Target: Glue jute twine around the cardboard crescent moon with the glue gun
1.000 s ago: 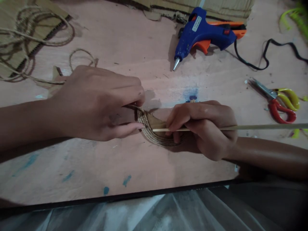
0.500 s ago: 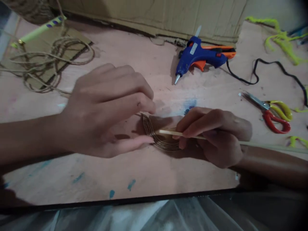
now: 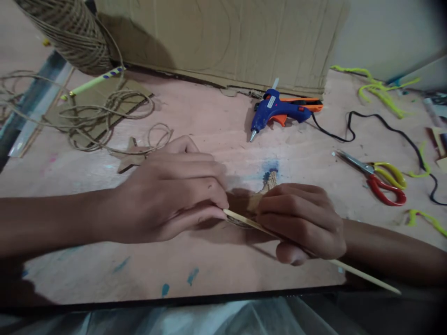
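Stick (image 3: 365,276) is clasped in right hand (image 3: 303,223), 1 tip at pinched fingertips of left hand (image 3: 181,190); cannot tell what left grasps. Wound piece (image 3: 270,183) shows partly under right hand. Stick seems light, stiff, snappable: hold near tip. Glue gun (image 3: 272,108) lies beyond.

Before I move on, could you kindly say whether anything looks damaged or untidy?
The lower edge of the cardboard sheet looks ragged behind the glue gun, as if torn; loose twine lies tangled, and blue paint-like marks stain the tabletop.
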`<state>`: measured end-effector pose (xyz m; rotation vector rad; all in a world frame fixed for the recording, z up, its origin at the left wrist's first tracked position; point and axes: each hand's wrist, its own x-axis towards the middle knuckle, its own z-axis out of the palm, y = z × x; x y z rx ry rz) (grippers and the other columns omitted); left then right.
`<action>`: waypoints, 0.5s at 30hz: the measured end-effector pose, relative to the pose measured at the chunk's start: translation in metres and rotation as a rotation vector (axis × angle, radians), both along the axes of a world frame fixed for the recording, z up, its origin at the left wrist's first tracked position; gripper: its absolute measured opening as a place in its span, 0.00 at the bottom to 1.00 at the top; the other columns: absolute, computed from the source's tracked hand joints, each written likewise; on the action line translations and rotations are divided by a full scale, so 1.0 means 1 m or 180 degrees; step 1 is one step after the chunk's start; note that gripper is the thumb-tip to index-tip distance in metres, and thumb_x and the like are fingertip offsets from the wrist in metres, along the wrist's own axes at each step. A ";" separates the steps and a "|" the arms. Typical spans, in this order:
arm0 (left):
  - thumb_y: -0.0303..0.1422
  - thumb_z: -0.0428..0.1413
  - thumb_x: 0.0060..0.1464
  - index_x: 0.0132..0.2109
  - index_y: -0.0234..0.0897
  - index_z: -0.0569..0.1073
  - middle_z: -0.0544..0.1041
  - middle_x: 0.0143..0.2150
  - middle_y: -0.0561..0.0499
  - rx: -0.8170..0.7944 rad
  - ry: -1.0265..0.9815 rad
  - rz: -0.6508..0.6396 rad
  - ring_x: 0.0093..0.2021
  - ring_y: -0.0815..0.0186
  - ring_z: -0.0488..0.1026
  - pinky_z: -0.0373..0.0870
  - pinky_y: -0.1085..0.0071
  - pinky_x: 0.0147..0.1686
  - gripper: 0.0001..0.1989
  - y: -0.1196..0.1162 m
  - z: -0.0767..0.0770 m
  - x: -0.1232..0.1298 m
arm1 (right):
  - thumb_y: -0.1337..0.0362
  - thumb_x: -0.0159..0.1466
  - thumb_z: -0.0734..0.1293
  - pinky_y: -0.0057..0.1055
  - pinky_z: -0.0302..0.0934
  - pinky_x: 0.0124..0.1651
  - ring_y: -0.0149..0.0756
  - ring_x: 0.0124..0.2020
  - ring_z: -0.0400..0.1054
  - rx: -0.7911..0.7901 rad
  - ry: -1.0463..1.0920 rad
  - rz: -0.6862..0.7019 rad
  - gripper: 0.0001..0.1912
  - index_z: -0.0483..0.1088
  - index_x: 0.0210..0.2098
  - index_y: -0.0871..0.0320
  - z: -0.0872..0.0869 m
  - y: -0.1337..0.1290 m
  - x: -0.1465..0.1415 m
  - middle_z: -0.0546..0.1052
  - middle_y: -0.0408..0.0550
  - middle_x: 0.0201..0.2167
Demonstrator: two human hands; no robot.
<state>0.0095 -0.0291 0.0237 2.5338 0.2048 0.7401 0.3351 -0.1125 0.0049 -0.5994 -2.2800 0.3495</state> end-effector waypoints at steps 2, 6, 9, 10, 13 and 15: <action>0.36 0.59 0.94 0.55 0.45 0.80 0.93 0.50 0.57 0.0107 0.0023 -0.0041 0.44 0.67 0.85 0.65 0.56 0.53 0.09 0.000 -0.002 0.002 | 0.46 0.91 0.72 0.37 0.73 0.28 0.39 0.30 0.79 0.0659 0.0106 0.0080 0.23 0.81 0.42 0.52 -0.002 0.005 -0.006 0.83 0.47 0.35; 0.31 0.52 0.96 0.49 0.44 0.76 0.91 0.47 0.58 0.0270 0.0044 -0.0125 0.42 0.67 0.83 0.62 0.53 0.53 0.17 -0.001 -0.006 0.005 | 0.55 0.93 0.67 0.37 0.73 0.28 0.37 0.29 0.75 0.1131 0.0008 0.0063 0.27 0.79 0.35 0.53 -0.002 0.008 -0.010 0.81 0.45 0.32; 0.27 0.54 0.93 0.49 0.45 0.76 0.91 0.47 0.58 0.0243 0.0121 -0.0239 0.43 0.66 0.83 0.63 0.53 0.53 0.16 0.000 -0.006 0.004 | 0.57 0.92 0.69 0.36 0.74 0.30 0.36 0.30 0.76 0.1225 -0.0111 0.0083 0.27 0.80 0.35 0.53 0.000 0.006 -0.007 0.81 0.44 0.31; 0.27 0.56 0.92 0.49 0.45 0.76 0.91 0.47 0.58 0.0203 0.0113 -0.0251 0.43 0.65 0.83 0.64 0.53 0.54 0.14 0.001 -0.005 0.003 | 0.56 0.92 0.70 0.36 0.75 0.31 0.36 0.30 0.77 0.1212 -0.0154 0.0104 0.26 0.81 0.36 0.53 0.001 0.005 -0.006 0.82 0.44 0.32; 0.30 0.57 0.92 0.50 0.45 0.74 0.92 0.48 0.58 0.0034 0.0102 -0.0267 0.43 0.65 0.85 0.65 0.55 0.54 0.12 0.002 -0.002 0.000 | 0.58 0.93 0.69 0.36 0.79 0.37 0.38 0.34 0.81 0.1174 -0.0398 0.0061 0.23 0.83 0.40 0.55 0.004 -0.001 -0.002 0.84 0.47 0.35; 0.31 0.55 0.93 0.51 0.44 0.72 0.92 0.49 0.56 0.0017 0.0061 -0.0270 0.45 0.66 0.86 0.65 0.57 0.54 0.11 0.002 0.000 -0.002 | 0.60 0.94 0.66 0.36 0.81 0.40 0.39 0.37 0.83 0.1174 -0.0605 -0.0012 0.22 0.83 0.44 0.58 0.007 -0.004 -0.001 0.85 0.49 0.36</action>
